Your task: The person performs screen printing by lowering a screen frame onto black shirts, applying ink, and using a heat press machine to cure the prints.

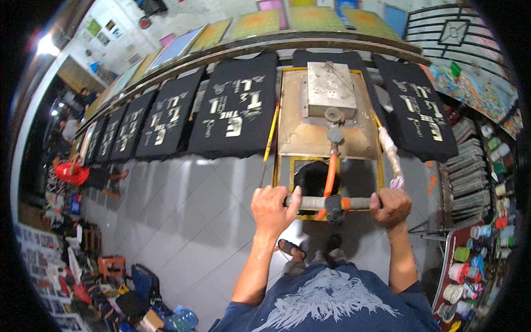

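My left hand (272, 206) and my right hand (391, 206) both grip a horizontal handle bar (321, 202) wrapped in pale tape with orange ends. An orange rod (330, 171) runs from the bar up to a square brown heater plate (326, 113) with a grey metal box (331, 88) on top. The plate sits in a yellow frame (272, 138) over a black printed shirt on the long table. A wrapped cable (390, 152) trails from the plate's right side.
Black shirts with pale lettering (235, 108) lie in a row along the curved table (166, 72). Framed screens (260, 23) lean behind it. Paint pots (462, 265) and stacked boards (470, 166) stand at the right. A person in red (72, 172) sits far left on the tiled floor (182, 221).
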{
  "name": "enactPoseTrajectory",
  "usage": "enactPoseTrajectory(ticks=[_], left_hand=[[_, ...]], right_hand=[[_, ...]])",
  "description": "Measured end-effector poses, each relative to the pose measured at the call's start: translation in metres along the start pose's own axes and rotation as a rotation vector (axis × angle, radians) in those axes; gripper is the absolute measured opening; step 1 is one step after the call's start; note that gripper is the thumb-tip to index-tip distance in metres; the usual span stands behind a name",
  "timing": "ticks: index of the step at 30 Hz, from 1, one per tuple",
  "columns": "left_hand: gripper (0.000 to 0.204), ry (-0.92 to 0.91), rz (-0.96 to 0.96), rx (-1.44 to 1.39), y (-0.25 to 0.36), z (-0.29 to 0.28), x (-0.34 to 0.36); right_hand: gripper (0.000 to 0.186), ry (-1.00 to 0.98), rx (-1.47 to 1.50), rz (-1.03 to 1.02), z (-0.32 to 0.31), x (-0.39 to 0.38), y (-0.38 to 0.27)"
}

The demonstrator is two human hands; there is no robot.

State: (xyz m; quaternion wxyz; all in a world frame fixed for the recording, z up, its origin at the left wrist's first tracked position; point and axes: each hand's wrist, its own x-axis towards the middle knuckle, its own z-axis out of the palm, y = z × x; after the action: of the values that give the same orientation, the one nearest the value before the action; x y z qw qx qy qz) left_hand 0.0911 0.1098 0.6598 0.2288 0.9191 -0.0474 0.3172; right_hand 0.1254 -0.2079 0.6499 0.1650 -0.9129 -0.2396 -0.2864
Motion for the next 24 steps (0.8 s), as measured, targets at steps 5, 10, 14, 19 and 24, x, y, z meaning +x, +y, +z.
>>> enactPoseTrajectory(ticks=[5,10,14,19,24], left_hand=[[0.035,0.070,-0.084,0.092,0.007,-0.002,-0.009],[0.038,0.056,-0.135,0.153,-0.004,-0.006,-0.006],[0.040,0.066,-0.184,0.158,-0.001,-0.001,0.002],[0.038,0.075,-0.236,0.216,0.005,-0.003,-0.005],[0.033,0.136,-0.229,0.223,0.001,0.006,-0.010]], right_hand=[[0.039,-0.036,0.046,-0.021,0.013,0.016,0.012],[0.042,-0.088,0.054,-0.041,0.024,0.012,0.008],[0.040,-0.069,0.062,-0.034,0.023,0.013,0.008],[0.037,-0.050,0.102,-0.063,0.020,0.016,0.007],[0.037,-0.012,0.057,-0.095,0.019,0.016,0.009]])
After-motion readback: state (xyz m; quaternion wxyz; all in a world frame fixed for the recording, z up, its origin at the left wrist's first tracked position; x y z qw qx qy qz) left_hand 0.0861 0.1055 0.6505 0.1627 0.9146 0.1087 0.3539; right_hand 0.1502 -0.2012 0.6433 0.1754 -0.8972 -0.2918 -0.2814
